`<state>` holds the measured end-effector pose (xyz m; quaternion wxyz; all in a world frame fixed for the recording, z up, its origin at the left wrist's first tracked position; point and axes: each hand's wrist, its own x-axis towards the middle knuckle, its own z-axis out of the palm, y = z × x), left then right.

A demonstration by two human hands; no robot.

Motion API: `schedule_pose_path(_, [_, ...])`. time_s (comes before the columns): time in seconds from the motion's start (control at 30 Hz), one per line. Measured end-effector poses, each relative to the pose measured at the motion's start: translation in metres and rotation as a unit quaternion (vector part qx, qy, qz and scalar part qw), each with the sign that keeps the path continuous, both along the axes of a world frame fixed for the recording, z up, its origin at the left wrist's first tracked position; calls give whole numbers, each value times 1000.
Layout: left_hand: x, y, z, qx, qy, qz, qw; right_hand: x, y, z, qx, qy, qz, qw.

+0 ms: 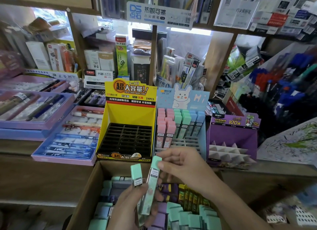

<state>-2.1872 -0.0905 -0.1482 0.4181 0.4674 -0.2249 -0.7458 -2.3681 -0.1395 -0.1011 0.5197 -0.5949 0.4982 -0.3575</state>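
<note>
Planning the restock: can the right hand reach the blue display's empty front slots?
Probably yes: right hand, pinching a mint case held by the left hand, sits just before the empty slots; nothing between.

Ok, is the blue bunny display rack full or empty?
Partly full: the blue bunny display rack holds pink, green and blue cases in its back rows; the front grid slots are bare.

The lower half of the shorter mint lead case [136, 174] is hidden inside the left hand [130, 207], which is itself cut off at the wrist by the bottom edge. The label print on the longer mint lead case [151, 183] is too small to be read. The cardboard box [85, 195] is cut off below. The shelf goods [10, 64] at the far left are blurred beyond telling.
</note>
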Motion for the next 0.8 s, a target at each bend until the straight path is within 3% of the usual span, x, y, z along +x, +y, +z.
schedule_pose_path(0.27, [-3, 5, 5, -28, 41, 46, 998, -15, -3, 10, -10, -67, -12, 998])
schedule_pose_path(0.43, [-2, 5, -2, -37, 22, 74, 996, -38, -12, 29, -81, -79, -110, 987])
schedule_pose_path(0.6, [1, 5, -6, -65, -18, 81, 994, -59, -26, 43, -178, -22, -180, 967])
schedule_pose_path(0.8, [4, 3, -9, -72, -54, 59, 994, -64, -42, 42, -210, 50, -197, 956])
